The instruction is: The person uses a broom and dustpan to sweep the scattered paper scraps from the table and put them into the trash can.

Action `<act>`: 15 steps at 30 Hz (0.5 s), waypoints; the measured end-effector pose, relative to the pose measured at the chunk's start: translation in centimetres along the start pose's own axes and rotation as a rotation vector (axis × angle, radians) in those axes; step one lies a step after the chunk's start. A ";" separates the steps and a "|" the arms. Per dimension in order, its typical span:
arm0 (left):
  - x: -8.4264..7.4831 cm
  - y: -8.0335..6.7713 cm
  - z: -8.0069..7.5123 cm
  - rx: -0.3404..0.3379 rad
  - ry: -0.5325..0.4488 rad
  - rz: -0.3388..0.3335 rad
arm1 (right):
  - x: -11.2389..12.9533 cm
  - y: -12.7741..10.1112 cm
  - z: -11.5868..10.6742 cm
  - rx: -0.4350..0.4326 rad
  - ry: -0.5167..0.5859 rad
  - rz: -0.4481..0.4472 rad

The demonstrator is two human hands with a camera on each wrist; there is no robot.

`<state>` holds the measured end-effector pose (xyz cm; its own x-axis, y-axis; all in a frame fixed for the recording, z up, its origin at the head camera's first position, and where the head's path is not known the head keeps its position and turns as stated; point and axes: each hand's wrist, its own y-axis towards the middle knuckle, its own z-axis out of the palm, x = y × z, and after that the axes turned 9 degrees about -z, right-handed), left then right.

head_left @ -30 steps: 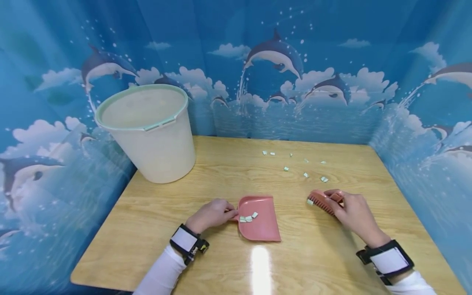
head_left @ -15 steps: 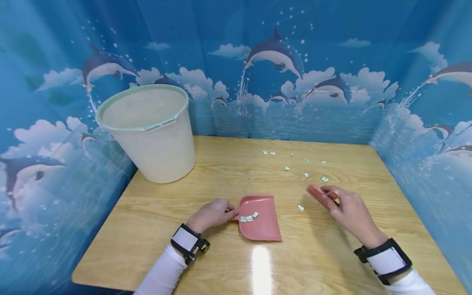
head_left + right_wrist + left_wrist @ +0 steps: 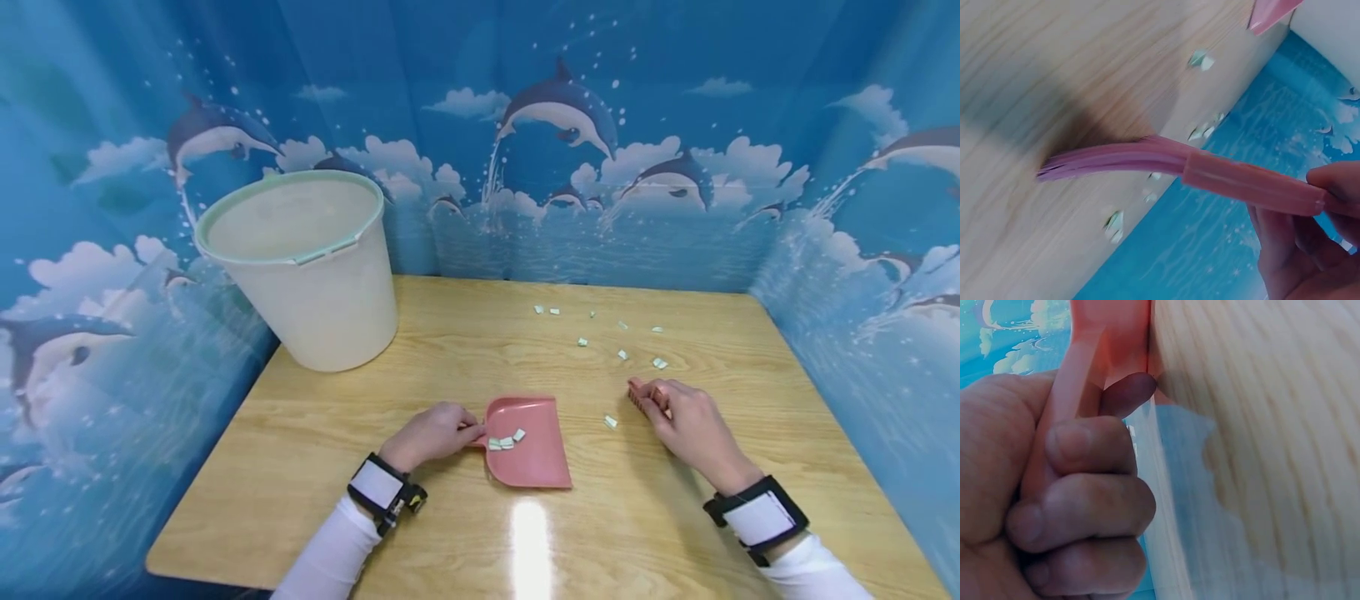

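My left hand (image 3: pixel 435 435) grips the handle (image 3: pixel 1063 419) of a pink dustpan (image 3: pixel 536 462), fingers curled round it in the left wrist view. The pan lies on the table with its wide lip facing right. Several small pale green-white scraps (image 3: pixel 506 443) sit near its handle end. My right hand (image 3: pixel 697 425) holds a pink hand brush (image 3: pixel 636 392) to the right of the pan. Its bristles (image 3: pixel 1113 159) look bent against the tabletop in the right wrist view. One scrap (image 3: pixel 611 422) lies between brush and dustpan.
Several more scraps (image 3: pixel 660 363) are scattered on the wooden table (image 3: pixel 465 350) beyond the brush. A large whitish bucket (image 3: pixel 330 312) with a green rim stands at the back left. A dolphin-print curtain (image 3: pixel 480 242) encloses the back and sides.
The brush lifted away from one scrap, leaving it farther left on the table. Then the right hand turned the brush and shifted slightly left. The left hand and dustpan stay in place.
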<state>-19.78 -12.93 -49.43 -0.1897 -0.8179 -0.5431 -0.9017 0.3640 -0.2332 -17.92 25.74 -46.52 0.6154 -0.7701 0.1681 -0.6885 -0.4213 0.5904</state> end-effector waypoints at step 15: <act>-0.1 0.2 -0.1 0.009 -0.010 -0.010 | 3.0 1.8 1.4 -0.004 0.215 0.087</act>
<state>-19.96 -12.88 -49.36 -0.1772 -0.8171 -0.5486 -0.9000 0.3602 -0.2457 -17.82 21.96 -46.12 0.6213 -0.6838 0.3825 -0.7415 -0.3553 0.5692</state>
